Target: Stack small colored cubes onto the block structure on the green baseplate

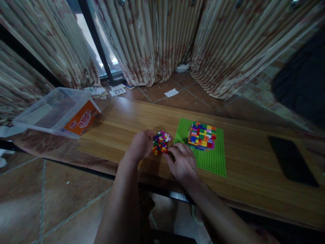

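A loose pile of small, many-coloured building bricks [161, 140] lies on the wooden table between my two hands. My left hand [141, 145] is at the left edge of the pile, its fingers curled inward; whatever is in them is hidden. On the near right side of the pile, my right hand [183, 162] pinches thumb and forefinger around what looks like a red brick. Behind that hand is a green studded baseplate [212, 163]. A blocky structure of many-coloured bricks [203, 136] stands on the plate's far half.
A clear plastic box [57, 112] with an orange label stands at the table's left end. A flat black object [293, 159] lies to the right on the wooden table [122, 118]. Striped curtains [152, 40] hang beyond, and a white paper [171, 93] is on the tiled floor.
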`<state>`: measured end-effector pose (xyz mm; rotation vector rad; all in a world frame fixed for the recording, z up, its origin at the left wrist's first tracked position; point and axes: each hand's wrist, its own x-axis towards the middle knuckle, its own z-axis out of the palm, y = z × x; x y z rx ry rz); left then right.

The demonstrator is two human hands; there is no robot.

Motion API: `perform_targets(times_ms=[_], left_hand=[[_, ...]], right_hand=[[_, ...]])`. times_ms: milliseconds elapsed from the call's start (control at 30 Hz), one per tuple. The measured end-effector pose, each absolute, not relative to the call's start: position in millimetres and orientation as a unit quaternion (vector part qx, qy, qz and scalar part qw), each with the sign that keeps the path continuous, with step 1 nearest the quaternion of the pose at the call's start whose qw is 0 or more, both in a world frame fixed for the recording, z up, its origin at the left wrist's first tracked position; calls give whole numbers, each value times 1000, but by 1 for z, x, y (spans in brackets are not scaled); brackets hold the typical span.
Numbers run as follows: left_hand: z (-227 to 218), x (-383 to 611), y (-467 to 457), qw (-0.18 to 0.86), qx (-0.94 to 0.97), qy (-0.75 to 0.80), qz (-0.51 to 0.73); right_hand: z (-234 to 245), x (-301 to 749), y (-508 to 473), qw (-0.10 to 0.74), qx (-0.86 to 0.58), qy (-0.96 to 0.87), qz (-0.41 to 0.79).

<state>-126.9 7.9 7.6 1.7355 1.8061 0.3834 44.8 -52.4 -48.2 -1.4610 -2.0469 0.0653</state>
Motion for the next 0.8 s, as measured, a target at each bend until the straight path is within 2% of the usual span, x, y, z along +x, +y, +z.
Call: perform_targets(times_ms=[200,467,800], left_hand=[[11,-126,8,287,666,676,131],[13,-125,7,298,655,682,130],[2,-131,9,289,674,662,156]], right_hand=[[-48,43,-52,353,-546,-758,51],[-21,58,-58,449,-495,-721,185],[-5,115,-59,496,-555,-646,168]])
